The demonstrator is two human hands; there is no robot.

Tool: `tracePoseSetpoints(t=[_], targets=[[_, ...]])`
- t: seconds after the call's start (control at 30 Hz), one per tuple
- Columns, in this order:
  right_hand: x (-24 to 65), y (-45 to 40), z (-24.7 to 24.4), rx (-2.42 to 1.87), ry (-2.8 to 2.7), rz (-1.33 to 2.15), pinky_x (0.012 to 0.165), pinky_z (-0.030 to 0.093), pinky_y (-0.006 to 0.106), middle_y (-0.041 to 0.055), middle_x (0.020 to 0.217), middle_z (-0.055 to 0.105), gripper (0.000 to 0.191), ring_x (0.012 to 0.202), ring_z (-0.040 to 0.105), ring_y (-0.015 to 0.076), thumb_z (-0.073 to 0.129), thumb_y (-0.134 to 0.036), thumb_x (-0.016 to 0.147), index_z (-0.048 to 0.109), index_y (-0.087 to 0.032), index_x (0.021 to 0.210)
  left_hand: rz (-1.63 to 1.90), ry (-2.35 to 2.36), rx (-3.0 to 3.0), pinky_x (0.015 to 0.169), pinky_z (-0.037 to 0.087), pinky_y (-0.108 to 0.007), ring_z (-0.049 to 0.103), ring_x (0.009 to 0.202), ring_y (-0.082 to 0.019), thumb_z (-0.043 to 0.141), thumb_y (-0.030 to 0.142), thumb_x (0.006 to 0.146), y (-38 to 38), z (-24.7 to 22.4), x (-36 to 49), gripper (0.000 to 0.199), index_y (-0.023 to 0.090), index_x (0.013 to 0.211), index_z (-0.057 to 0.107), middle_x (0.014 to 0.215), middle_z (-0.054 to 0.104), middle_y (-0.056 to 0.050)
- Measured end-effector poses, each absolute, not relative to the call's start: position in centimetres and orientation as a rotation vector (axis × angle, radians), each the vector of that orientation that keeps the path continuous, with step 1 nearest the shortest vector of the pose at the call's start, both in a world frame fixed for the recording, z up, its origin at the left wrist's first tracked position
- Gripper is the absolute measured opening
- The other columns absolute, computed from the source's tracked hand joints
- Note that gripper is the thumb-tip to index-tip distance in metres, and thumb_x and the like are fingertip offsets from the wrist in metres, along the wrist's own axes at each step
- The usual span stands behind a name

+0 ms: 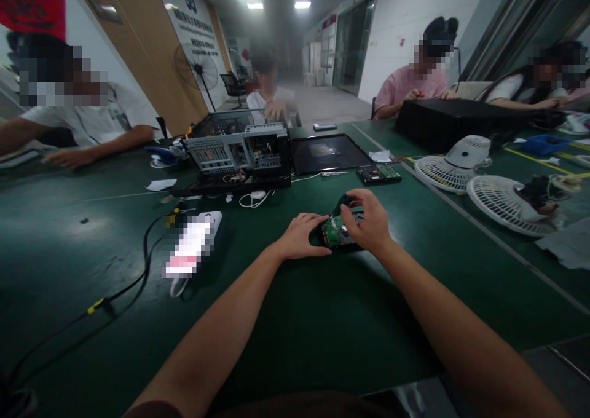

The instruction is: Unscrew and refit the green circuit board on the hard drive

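Observation:
A hard drive (335, 232) lies on the green table in front of me, its green circuit board facing up. At its left end my left hand (302, 236) grips it, fingers on the far edge and thumb at the near edge. My right hand (371, 221) is over the drive's right part and hides much of it. Pinched in its fingers is a small tool with a dark handle, which looks like a screwdriver (340, 205), held tilted above the board. The tool's tip is hard to make out.
Beyond stand an opened computer case (239, 150), a black panel (329, 153) and a second hard drive (380, 173). A phone (193, 246) and a black cable (146, 258) lie left. White fan parts (502, 203) sit right. Several people work around the table.

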State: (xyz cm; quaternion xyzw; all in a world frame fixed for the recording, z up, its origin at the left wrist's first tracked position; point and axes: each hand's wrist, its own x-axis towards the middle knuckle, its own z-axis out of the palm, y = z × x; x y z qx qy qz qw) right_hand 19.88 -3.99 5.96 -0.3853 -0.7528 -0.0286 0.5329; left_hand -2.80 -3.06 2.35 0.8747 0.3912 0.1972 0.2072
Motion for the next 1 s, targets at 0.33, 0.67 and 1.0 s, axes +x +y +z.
tracePoseSetpoints(t=[0.33, 0.67, 1.0], targets=[[19.83, -4.31, 6.45, -0.871, -1.858, -0.086, 0.082, 0.057, 0.042, 0.0064, 0.101, 0.060, 0.035, 0.088, 0.062, 0.0218, 0.063, -0.025, 0.091, 0.054, -0.025, 0.124, 0.538, 1.106, 2.439, 0.112, 0.036, -0.054, 0.041, 0.135, -0.037, 0.075, 0.073, 0.070, -3.10, 2.34, -2.71, 0.100, 0.028, 0.153, 0.043, 0.149, 0.050, -0.010], [19.64, -4.12, 6.18, -0.892, -1.806, -0.105, 0.077, 0.058, 0.043, 0.0040, 0.092, 0.060, 0.032, 0.083, 0.062, 0.0218, 0.067, -0.027, 0.090, 0.056, -0.025, 0.120, 0.563, 1.101, 2.450, 0.112, 0.036, -0.054, 0.043, 0.134, -0.036, 0.076, 0.072, 0.069, -2.91, 1.94, -2.64, 0.100, 0.028, 0.153, 0.043, 0.148, 0.051, -0.009], [19.36, -3.78, 5.52, -0.821, -1.741, -0.023, 0.078, 0.065, 0.041, 0.0101, 0.123, 0.063, 0.032, 0.104, 0.067, 0.0236, 0.066, -0.026, 0.091, 0.054, -0.026, 0.121, 0.545, 1.102, 2.445, 0.111, 0.037, -0.054, 0.042, 0.134, -0.037, 0.074, 0.075, 0.069, -2.93, 2.15, -2.72, 0.102, 0.029, 0.154, 0.041, 0.148, 0.051, -0.010]])
